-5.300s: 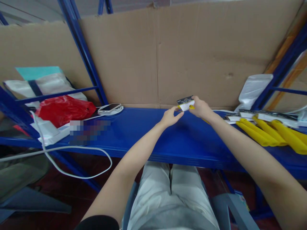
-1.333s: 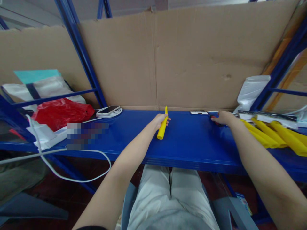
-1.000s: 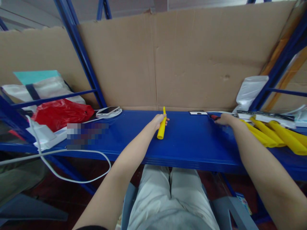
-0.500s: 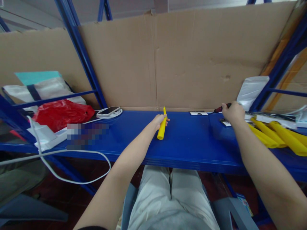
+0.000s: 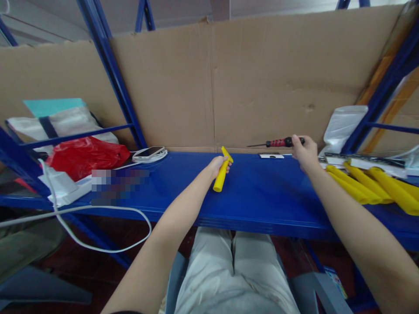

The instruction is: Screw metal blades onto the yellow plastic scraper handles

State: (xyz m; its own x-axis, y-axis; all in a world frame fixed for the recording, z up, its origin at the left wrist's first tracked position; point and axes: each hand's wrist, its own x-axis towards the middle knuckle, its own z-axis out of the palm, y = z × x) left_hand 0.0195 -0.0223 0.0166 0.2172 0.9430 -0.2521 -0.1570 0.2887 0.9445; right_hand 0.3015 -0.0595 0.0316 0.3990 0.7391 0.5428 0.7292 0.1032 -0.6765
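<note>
Fingers of my left hand [image 5: 215, 165] are wrapped around a yellow tubular piece with a short side arm near its far end [image 5: 221, 179]. Its wider round end slants toward me over the worktop; I cannot tell whether it touches the surface. My right hand [image 5: 305, 153] is clamped on the butt of a screwdriver with a red-and-black handle and a thin dark shaft [image 5: 278, 143]. I hold it nearly level above the back edge, its tip pointing left, apart from the yellow piece.

Just below the screwdriver, a small black-and-white card [image 5: 271, 155] lies flat at the back of the blue metal worktop [image 5: 258, 194]. Beyond my right wrist rests a row of yellow tubes [image 5: 371, 186] with black-and-white cards [image 5: 369, 161] at their far ends. A crumpled white plastic bag [image 5: 347, 124] stands behind them, against the tall brown cardboard panel [image 5: 262, 83].

Farther left, a dark-screened phone with a pale edge [image 5: 149, 151] sits on a coiled white cable [image 5: 159, 157]. Past it lie a shiny red plastic bag [image 5: 87, 157] and, behind that, a white bag with a navy stripe [image 5: 65, 118]. My pale grey trousers [image 5: 214, 261] show below the front edge.
</note>
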